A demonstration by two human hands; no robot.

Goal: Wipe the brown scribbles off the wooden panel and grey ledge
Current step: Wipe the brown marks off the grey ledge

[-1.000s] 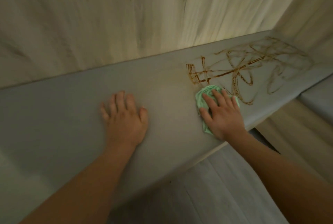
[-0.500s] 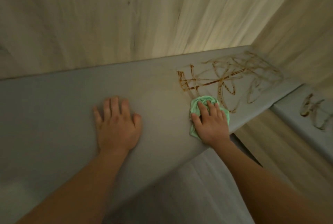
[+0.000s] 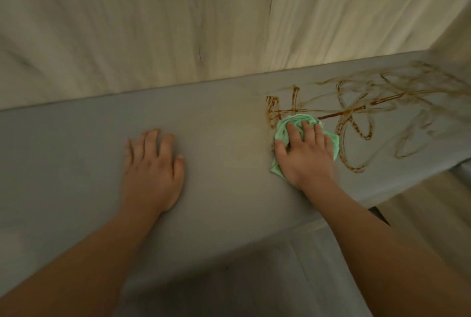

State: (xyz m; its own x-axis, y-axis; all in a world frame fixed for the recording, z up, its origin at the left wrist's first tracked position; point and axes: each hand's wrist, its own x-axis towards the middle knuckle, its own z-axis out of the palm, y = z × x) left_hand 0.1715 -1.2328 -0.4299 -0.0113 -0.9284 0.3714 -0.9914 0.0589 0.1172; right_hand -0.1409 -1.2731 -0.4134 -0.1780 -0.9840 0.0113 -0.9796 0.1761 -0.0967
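Right of centre in the frame, the right hand [image 3: 305, 156] is down on a bunched green cloth [image 3: 281, 129], fingers [image 3: 309, 129] spread and laid fairly flat across it, thumb along the cloth's left side, pressing the wad onto the grey ledge [image 3: 76, 153]. The cloth pokes out past the fingertips and under the heel of the palm, and its upper edge sits right on the left end of the brown scribbles [image 3: 356, 112]. Those scribbles run from the cloth across the ledge to the right edge of the frame: sharp, dark strokes close to the hand, loops and crossing lines further along, paler and blurred at the far right. Left of centre, the left hand [image 3: 153, 171] lies palm down on bare ledge, fingers straight and close together, holding nothing, well apart from the cloth. Both forearms come up from the bottom corners. Behind the ledge, the pale wooden panel [image 3: 127, 23] fills the whole top of the frame, grain streaking across it, meeting the ledge along a straight seam.
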